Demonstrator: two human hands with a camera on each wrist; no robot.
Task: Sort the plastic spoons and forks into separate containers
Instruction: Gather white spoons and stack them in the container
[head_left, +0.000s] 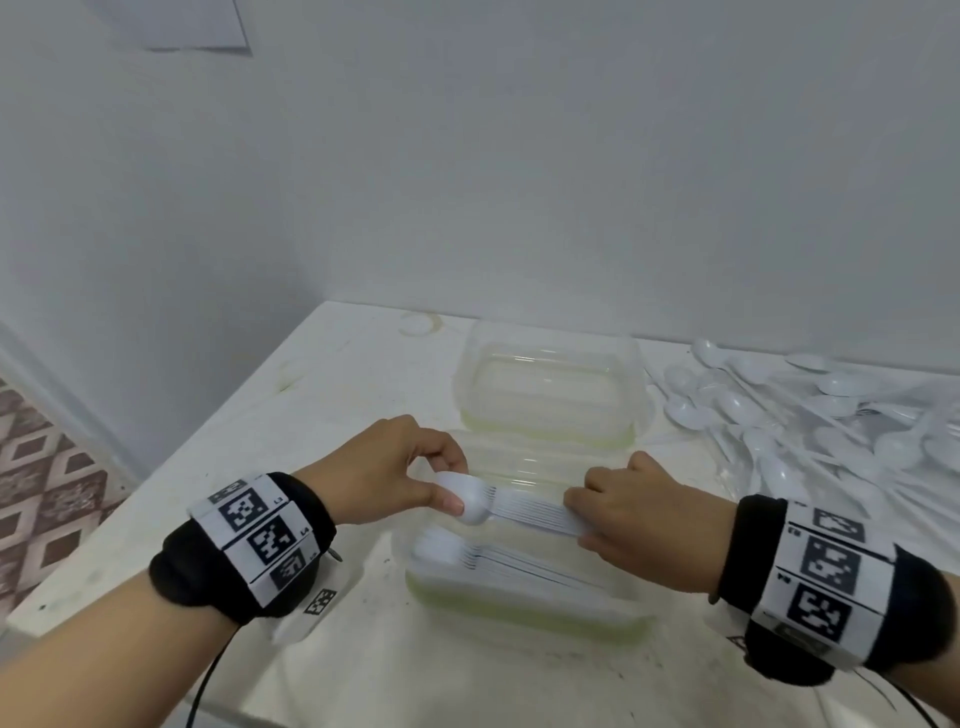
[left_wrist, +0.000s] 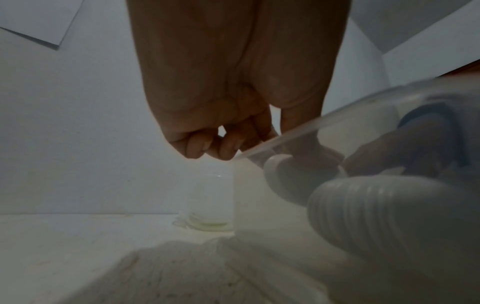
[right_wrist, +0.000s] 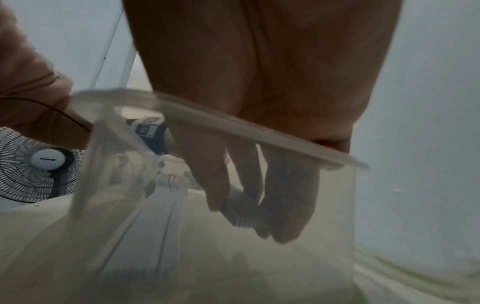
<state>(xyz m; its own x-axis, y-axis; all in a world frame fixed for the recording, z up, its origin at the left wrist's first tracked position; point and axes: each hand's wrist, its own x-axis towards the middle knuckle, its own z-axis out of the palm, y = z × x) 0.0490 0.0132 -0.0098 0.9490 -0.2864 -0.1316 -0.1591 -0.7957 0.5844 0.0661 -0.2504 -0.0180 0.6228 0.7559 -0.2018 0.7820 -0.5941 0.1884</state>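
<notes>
Left hand (head_left: 402, 470): thumb and fingers pinched on the bowl end of a nested stack of white plastic spoons (head_left: 519, 512). Right hand (head_left: 631, 512): fingers closed round the handle end of the same stack. The stack hangs level between both hands, just above the near container (head_left: 524, 618).

Stack, handling: judged very light; each spoon thin and springy, the nested bundle stiffer than any single piece. Smooth, glossy plastic, likely to slide and fan apart if squeezed unevenly. Best taken at both ends, as here, pressing the bowls together at one end and the handles at the other.

Near container: clear, soft-cornered rectangular tub with a greenish base, thin-walled. A second nested row of white cutlery (head_left: 511, 564) already lies inside, handles parallel; spoons or forks cannot be told.

Far container (head_left: 545, 343): same make, just behind the first, apparently holding nothing.

Loose pile (head_left: 810, 415): white spoons, rounded bowls, heaped on the bench to the right, well apart from the hands.

Bench (head_left: 337, 374): pale, matt, stained surface.
</notes>
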